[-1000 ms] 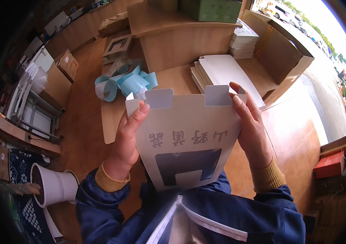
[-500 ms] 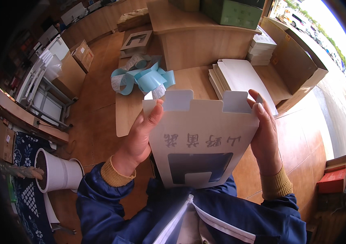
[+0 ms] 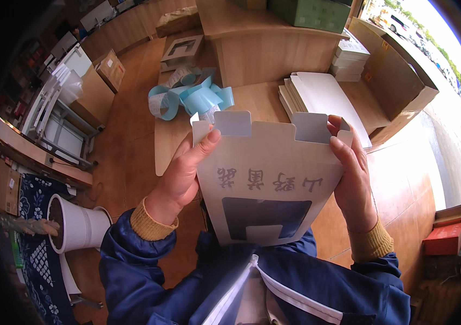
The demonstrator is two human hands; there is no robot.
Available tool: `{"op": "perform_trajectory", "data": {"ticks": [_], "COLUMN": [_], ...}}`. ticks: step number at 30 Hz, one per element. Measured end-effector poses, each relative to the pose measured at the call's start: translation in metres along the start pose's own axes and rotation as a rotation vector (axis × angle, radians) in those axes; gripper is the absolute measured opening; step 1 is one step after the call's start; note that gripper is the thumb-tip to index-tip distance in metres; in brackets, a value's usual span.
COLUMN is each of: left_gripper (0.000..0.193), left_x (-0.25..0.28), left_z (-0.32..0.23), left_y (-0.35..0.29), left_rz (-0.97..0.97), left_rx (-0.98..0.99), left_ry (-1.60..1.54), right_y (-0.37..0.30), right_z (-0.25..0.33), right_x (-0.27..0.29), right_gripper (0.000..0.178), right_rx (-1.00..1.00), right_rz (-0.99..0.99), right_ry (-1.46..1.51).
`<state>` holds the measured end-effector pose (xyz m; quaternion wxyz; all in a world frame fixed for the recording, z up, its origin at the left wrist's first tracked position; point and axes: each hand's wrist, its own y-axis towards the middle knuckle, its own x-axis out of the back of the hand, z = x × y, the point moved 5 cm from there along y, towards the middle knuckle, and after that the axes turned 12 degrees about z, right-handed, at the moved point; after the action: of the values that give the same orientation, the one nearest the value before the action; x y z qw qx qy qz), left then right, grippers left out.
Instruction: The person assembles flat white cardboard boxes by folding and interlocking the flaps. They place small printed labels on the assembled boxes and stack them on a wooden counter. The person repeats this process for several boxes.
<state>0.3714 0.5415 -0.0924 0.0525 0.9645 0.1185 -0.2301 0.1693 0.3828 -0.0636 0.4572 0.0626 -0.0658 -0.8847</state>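
Observation:
A white cardboard box (image 3: 271,157) with a dark window (image 3: 263,212) stands tilted in front of my chest, dark lettering upside down on its face. Tabs stick up along its far edge, among them a left tab (image 3: 232,123) and a right tab (image 3: 310,127). My left hand (image 3: 179,173) is closed on the box's left side, its thumb on the face by the far corner. Opposite it, my right hand (image 3: 354,184) grips the right side, with the thumb on the face near the right tab and fingertips behind the edge. The other fingers of my left hand are mostly hidden.
On the wooden table (image 3: 171,149) lie loops of light blue label strip (image 3: 200,100), a stack of flat white cardboard (image 3: 328,97) and another windowed box (image 3: 182,53). A large open carton (image 3: 387,81) stands at the right. At left is a white pot (image 3: 81,223).
The box's far edge and tabs have moved slightly away from me. My left thumb has shifted a little inward over the box's corner, and my right thumb has slid inward on the face.

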Motion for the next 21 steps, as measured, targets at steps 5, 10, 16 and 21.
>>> {"op": "perform_trajectory", "data": {"ticks": [5,10,16,21], "left_gripper": [0.049,0.054,0.027,0.024], "left_x": [0.005,0.011,0.014,0.004], "left_z": [0.009,0.019,0.012,0.004], "left_y": [0.004,-0.001,-0.004,-0.012], "left_rz": [0.051,0.008,-0.084,-0.146], "left_rx": [-0.079,-0.065,-0.015,0.001], "left_ry": [-0.02,-0.214,-0.128,-0.004], "right_y": [0.001,0.002,-0.01,-0.003], "right_z": [-0.003,-0.004,0.002,0.007], "right_x": [-0.001,0.006,-0.005,0.001], "right_gripper": [0.055,0.059,0.059,0.054], "right_rx": [0.031,0.015,0.035,-0.027], "right_rz": [0.028,0.039,0.056,0.045], "right_ry": [-0.004,0.0,-0.044,0.016]}}
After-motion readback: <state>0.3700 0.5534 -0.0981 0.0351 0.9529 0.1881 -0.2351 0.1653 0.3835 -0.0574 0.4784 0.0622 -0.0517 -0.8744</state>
